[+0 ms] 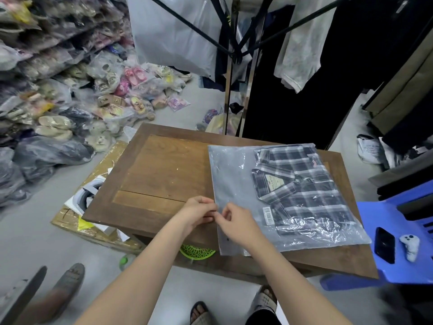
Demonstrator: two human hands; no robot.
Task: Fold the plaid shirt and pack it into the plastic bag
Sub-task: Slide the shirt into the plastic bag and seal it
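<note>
One plaid shirt (302,186) inside one plastic bag (236,184); two hands — fingers (216,213) pinching its edge.

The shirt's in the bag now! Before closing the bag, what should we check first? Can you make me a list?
1. Plaid shirt all the way inside the plastic bag: ok, it lies folded at the far end.
2. Shirt folded flat: ok, collar and label face up.
3. Bag lying flat on the wooden table: ok, though its near corner reaches the table edge.
4. Both hands at the open edge: ok, left hand and right hand pinch it.
5. Edge sealed: cannot tell, the fingers cover it.
6. Phone out of the way: ok, it sits on the blue stool.
</note>
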